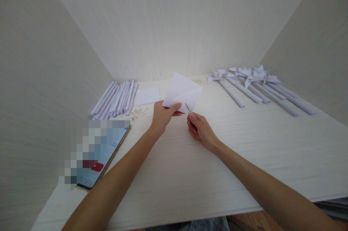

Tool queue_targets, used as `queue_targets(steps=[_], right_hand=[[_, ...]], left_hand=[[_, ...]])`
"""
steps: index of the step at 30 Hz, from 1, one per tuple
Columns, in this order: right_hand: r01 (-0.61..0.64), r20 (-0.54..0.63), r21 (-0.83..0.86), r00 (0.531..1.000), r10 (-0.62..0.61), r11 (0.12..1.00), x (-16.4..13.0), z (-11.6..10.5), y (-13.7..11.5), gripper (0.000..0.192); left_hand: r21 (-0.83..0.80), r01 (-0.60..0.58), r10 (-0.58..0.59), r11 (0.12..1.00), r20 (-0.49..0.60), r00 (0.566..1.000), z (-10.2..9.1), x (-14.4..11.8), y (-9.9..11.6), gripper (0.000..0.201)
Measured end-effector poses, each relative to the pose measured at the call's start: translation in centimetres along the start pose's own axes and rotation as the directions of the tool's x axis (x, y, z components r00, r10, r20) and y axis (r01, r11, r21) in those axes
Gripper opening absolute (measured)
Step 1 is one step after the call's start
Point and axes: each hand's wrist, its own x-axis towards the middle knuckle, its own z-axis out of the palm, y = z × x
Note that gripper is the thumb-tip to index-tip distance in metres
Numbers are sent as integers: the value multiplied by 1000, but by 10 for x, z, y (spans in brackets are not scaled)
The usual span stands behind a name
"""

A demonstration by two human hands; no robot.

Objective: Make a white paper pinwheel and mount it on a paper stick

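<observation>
A square sheet of white paper [181, 88] with faint diagonal creases is tilted above the table. My left hand [164, 113] pinches its lower left edge, thumb on top and fingers underneath. In my right hand [199, 129], the fingers are wrapped round a pair of scissors [187, 108]. Their thin blade lies at the paper's lower corner, while the handles are mostly hidden in my fist. Behind my left hand, a flat stack of white paper squares [148, 96] rests on the table.
Rolled paper sticks [116, 99] lie bundled at the left, with small pale pieces [138, 112] scattered beside them. A phone [108, 155] leans at the near left, partly pixelated. Several paper pinwheels [252, 77] on sticks lie at the back right. Walls enclose the table [174, 180].
</observation>
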Motion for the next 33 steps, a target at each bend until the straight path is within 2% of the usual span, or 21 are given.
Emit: queue_targets(steps=[33], right_hand=[[-6,-10,15,1000,6,1000,-1,0,-1,38]], left_hand=[[44,41,-43,998,61,997,-2,0,2,22]])
